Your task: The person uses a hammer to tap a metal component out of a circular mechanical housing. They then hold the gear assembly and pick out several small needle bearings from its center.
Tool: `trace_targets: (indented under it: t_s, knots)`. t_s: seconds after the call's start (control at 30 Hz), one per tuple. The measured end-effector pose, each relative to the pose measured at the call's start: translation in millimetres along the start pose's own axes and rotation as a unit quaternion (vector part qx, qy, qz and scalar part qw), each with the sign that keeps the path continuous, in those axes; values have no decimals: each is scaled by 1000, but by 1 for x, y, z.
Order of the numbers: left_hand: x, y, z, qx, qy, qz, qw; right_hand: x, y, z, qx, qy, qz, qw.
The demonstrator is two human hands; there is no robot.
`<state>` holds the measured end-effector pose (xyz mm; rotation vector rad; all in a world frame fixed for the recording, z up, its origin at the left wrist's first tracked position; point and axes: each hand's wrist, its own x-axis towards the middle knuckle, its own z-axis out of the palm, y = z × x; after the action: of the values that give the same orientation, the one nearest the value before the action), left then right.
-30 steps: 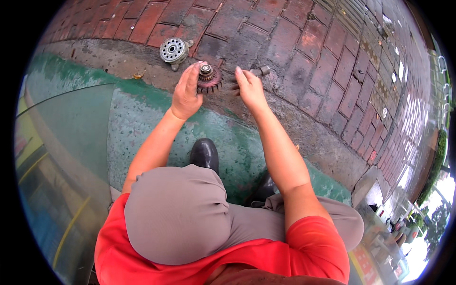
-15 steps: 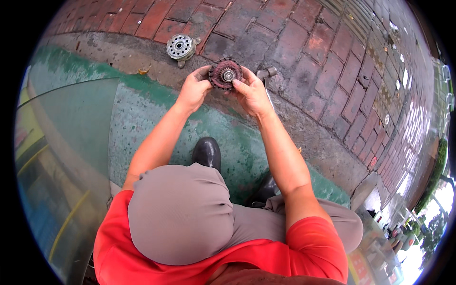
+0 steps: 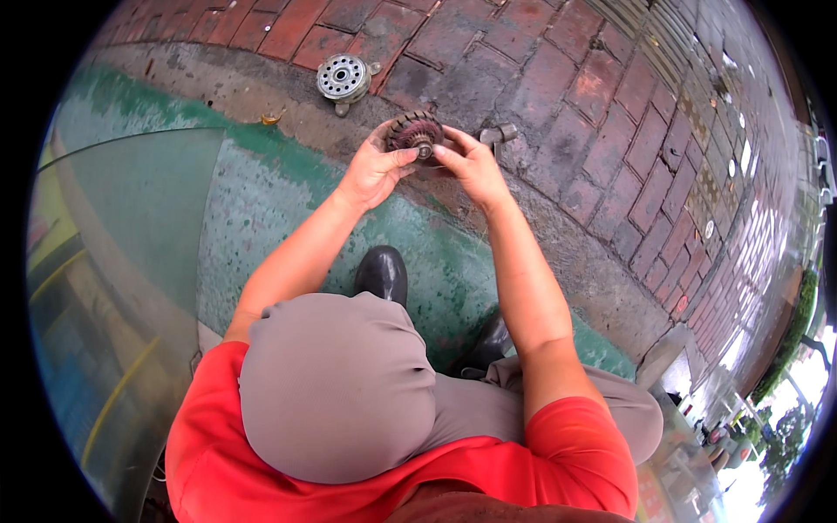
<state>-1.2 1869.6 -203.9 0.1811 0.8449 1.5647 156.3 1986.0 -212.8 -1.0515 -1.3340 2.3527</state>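
Observation:
Both hands hold a dark reddish-brown rotor (image 3: pixel 413 132), a round part with a toothed, fin-like rim and a metal bearing at its centre. It is tilted, so its far rim stands up and the bearing end points toward me. My left hand (image 3: pixel 373 174) is closed on its left side, thumb laid by the bearing. Opposite it, my right hand (image 3: pixel 471 167) grips the right edge, its thumb also close to the bearing. The fingers behind the rotor are partly hidden. Beyond my left hand, a round metal end housing (image 3: pixel 343 78) with holes and lugs lies on the ground.
A hammer-like metal tool (image 3: pixel 498 134) lies just right of the rotor, its handle mostly hidden by my right hand. Red brick paving (image 3: pixel 602 131) stretches ahead. Under my dark boots (image 3: pixel 381 274) is a green-painted step (image 3: pixel 261 200). A glass panel (image 3: pixel 131 200) stands at left.
The rotor has tipped from nearly face-on to a slant, its bearing end turned down toward me. My left thumb has shifted onto the area by the bearing. The whole view has moved slightly.

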Motion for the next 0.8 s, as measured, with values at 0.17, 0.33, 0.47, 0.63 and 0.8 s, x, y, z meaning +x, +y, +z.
trace_targets:
  t_s: [0.17,0.33,0.47,0.63,0.8]
  knots:
    - [-4,0,-11,-27,20,-28,999,2,21,-61,-620,292,-44,726]
    - [-5,0,-27,-81,-6,-40,996,-6,59,-68,-626,253,78,733]
    - [0,-4,-32,-122,-47,-47,990,-4,81,-84,-589,285,27,756]
    - [-5,0,-48,-134,-29,-56,989,-15,53,-50,-551,301,52,776]
    - [3,13,-56,-114,24,-10,993,-26,-3,-19,-418,242,-19,876]
